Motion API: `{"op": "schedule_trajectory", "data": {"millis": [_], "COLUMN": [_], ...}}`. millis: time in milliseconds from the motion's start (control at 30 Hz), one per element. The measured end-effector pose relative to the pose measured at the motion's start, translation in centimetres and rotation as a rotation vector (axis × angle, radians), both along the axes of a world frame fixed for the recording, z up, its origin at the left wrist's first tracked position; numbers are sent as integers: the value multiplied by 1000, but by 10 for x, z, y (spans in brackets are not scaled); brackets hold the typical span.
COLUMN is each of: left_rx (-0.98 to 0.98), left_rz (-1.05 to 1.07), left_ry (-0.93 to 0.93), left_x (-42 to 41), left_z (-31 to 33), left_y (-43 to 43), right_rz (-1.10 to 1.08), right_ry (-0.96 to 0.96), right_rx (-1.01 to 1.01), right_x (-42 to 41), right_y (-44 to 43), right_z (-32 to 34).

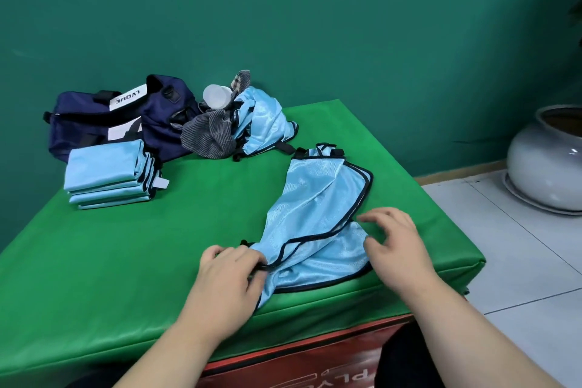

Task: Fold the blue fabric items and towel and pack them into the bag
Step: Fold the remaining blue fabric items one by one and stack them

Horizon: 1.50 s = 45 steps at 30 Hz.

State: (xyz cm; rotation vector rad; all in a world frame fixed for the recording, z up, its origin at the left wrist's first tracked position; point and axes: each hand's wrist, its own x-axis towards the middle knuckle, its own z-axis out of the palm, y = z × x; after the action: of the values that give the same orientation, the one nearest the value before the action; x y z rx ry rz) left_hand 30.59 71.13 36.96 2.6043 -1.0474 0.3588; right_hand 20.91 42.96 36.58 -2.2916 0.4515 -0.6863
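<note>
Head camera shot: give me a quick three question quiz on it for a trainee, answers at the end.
1. True or false: the folded blue stack lies on the green table, outside the navy bag.
2. The left hand on the loose blue vest: A pinches its black trim; B lies flat on it; C is clear of it.
3. Is the grey towel folded?
Key: 1 true; 2 A; 3 no, it lies crumpled by the bag.
</note>
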Motion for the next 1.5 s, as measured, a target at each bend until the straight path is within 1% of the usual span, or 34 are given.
{"op": "schedule_trajectory", "data": {"millis": [133, 233, 333, 467, 567, 633, 700, 800, 867, 967, 1167, 1300, 1367, 1500], "left_rx": [-32, -73, -23, 71, 117, 107, 63, 18, -56, -238, -407, -559, -575, -527], "left_rz": [27, 89, 120, 120, 145, 140, 108, 77, 92, 210, 342, 431, 442, 419], "left_ry": [-46, -74, -103, -97, -9, 79, 157, 169, 190, 234, 272, 385, 434, 412], "left_x": [1, 10, 32, 85, 121, 134, 137, 125, 116, 104, 80, 75, 75, 74], "left_z": [-10, -12, -10, -5, 3, 11, 22, 33, 40, 49, 54, 36, 26, 20], "left_y": [-7, -6, 1, 20, 35, 41, 43, 41, 39, 38, 43, 45, 47, 48], "right_rz": [3, 22, 78, 175, 260, 296, 329, 326, 314, 300, 285, 245, 228, 175], "right_ry": [173, 325, 368, 341, 341, 338, 319, 267, 240, 238, 165, 143, 123, 92], "right_rx": [-144, -232, -297, -344, -372, -389, -428, -457, -443, -432, -422, -453, -486, -433], "right_x": [24, 46, 68, 97, 113, 119, 120, 113, 107, 93, 59, 50, 49, 47], "right_y": [-38, -68, -90, -103, -105, -106, -104, -104, -108, -117, -122, -115, -112, -112], "right_z": [11, 3, -4, -5, -4, -3, -4, -7, -8, -6, -8, -9, -10, -13]}}
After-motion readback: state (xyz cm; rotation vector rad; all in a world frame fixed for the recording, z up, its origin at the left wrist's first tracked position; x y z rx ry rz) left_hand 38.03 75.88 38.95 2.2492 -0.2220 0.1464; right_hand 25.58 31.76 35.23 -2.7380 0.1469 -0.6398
